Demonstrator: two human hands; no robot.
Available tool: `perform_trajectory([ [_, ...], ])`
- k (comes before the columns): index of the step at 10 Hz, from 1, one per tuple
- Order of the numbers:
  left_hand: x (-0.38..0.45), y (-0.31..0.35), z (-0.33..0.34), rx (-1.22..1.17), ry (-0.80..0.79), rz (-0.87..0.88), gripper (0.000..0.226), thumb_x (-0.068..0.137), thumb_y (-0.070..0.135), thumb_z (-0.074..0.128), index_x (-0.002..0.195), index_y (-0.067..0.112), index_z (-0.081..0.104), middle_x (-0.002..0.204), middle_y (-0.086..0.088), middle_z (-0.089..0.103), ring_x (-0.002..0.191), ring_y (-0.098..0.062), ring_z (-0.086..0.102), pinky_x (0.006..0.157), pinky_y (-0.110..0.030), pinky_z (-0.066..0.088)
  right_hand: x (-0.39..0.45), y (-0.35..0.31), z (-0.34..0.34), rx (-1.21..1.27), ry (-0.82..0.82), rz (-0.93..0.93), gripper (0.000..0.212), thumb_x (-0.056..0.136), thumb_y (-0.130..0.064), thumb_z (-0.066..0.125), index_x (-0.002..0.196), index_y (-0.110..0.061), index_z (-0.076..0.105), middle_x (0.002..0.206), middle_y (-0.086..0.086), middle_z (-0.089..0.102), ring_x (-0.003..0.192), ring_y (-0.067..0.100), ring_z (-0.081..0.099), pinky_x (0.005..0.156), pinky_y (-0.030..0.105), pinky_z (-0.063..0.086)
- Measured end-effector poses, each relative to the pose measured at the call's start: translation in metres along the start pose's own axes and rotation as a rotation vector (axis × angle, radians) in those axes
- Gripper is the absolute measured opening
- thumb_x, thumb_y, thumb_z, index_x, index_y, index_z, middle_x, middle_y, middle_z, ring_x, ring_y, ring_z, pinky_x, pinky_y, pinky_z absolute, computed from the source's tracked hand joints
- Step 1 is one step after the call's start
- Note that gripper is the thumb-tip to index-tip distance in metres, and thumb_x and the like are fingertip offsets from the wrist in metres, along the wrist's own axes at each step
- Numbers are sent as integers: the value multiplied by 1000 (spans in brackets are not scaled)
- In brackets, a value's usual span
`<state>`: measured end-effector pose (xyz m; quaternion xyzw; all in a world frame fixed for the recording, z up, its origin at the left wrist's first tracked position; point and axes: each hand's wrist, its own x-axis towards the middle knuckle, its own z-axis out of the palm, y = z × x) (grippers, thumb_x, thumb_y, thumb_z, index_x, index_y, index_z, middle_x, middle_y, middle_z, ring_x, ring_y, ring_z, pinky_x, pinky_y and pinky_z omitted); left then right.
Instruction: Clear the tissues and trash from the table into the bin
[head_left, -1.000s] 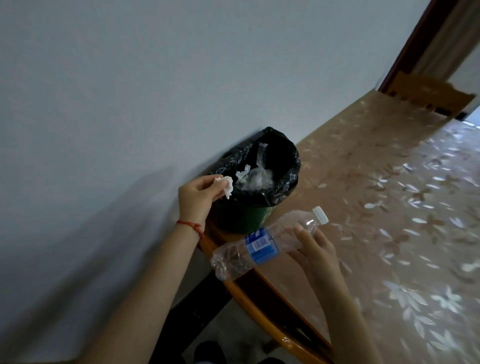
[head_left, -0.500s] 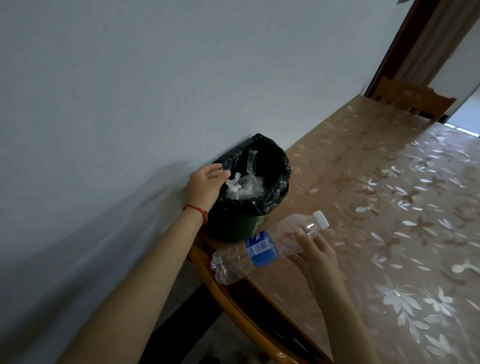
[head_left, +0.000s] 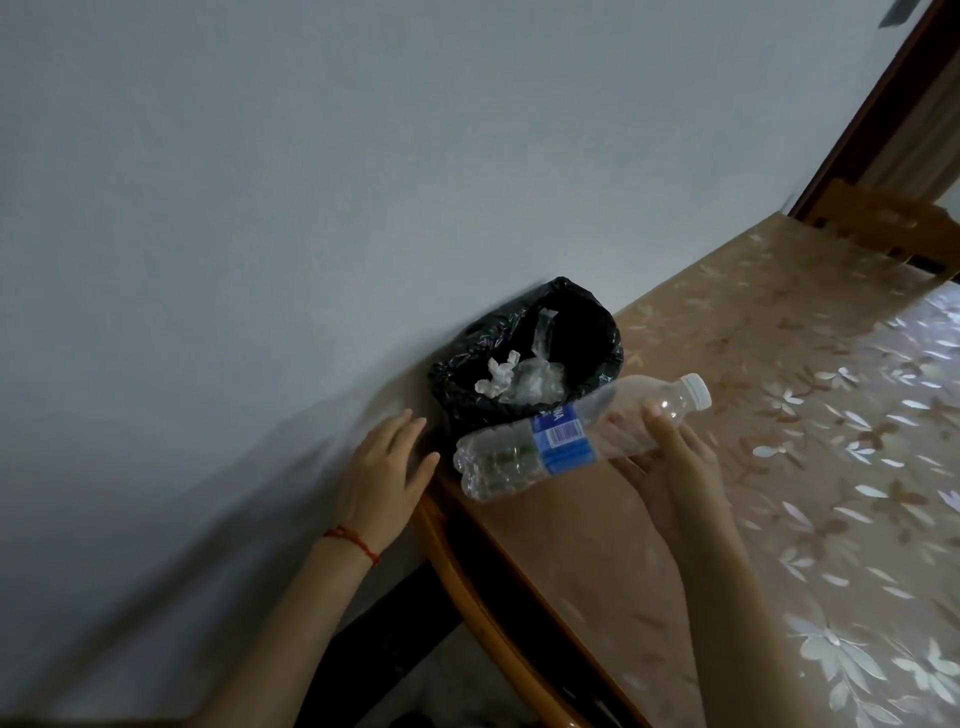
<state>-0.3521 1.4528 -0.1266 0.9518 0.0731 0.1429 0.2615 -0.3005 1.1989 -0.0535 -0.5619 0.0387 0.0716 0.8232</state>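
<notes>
A small bin (head_left: 597, 332) lined with a black bag stands at the table's near-left corner against the wall. Crumpled white tissue (head_left: 496, 376) and clear plastic lie inside it. My right hand (head_left: 670, 457) grips an empty clear plastic bottle (head_left: 561, 441) with a blue label and white cap, held sideways just in front of the bin's rim. My left hand (head_left: 387, 467) hovers beside the bin's left side, fingers spread and holding nothing.
The table (head_left: 779, 467) carries a tan cloth with a pale flower pattern and has an orange wooden edge (head_left: 467, 566). A grey wall runs along its left. A wooden chair back (head_left: 883, 218) and a dark door frame stand at the far right.
My left hand dropped the tissue into the bin, then drew back and down with fingers spread. The bottle in my right hand rose closer to the bin.
</notes>
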Motion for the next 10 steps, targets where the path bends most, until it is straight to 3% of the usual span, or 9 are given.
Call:
perform_trajectory([
  [1,-9,-4,6,42,-73,-6,56,83,41,39,116,1,59,117,-20,61,109,-36,57,93,-45,44,15,-14,9,33,14,-29,62,50,-48,83,97,-13,64,92,8,72,83,21,70,71,32,59],
  [2,-13,-5,10,82,-114,-7,55,83,41,38,115,1,60,118,-21,61,111,-38,56,93,-49,43,34,-25,18,37,73,-80,25,82,-30,61,101,-14,61,100,9,66,88,20,67,77,32,58],
  [3,-16,-5,10,126,-146,16,56,84,42,36,116,3,60,119,-19,61,113,-36,56,95,-48,42,54,-30,28,-12,172,-151,27,87,-27,61,109,-12,60,109,11,64,97,23,66,83,34,56],
  [4,-19,-5,10,158,-158,20,58,86,44,33,120,5,57,123,-18,60,116,-34,54,98,-43,37,68,-28,41,-89,229,-205,42,84,-29,65,119,-8,55,113,9,64,100,21,65,83,32,55],
  [5,-21,-4,11,163,-175,14,60,86,46,31,120,5,57,123,-18,60,116,-34,54,98,-44,38,73,-14,49,-273,209,-239,38,85,-27,65,116,-8,55,97,-3,65,88,10,64,78,21,54],
  [6,-22,-4,11,169,-181,16,65,89,53,24,119,7,58,122,-16,60,116,-33,55,97,-42,39,71,2,48,-437,200,-247,40,85,-30,64,116,-8,54,95,-2,64,78,1,59,64,12,47],
  [8,-25,-1,12,134,-202,21,84,87,62,3,122,7,56,127,-15,57,120,-32,51,100,-43,39,59,14,28,-565,302,-216,44,82,-40,64,109,-6,57,88,-3,60,75,5,54,62,18,42],
  [9,-26,-1,14,114,-178,36,79,87,63,11,126,8,52,132,-14,53,125,-31,46,103,-39,34,44,25,17,-624,290,-172,57,79,-49,64,121,-12,55,112,4,64,101,16,60,82,32,50],
  [10,-27,-2,19,90,-157,43,66,85,52,24,126,8,52,133,-13,53,126,-29,45,103,-36,33,25,40,12,-689,298,-98,69,81,-49,62,137,-12,43,135,8,52,122,20,49,99,38,43],
])
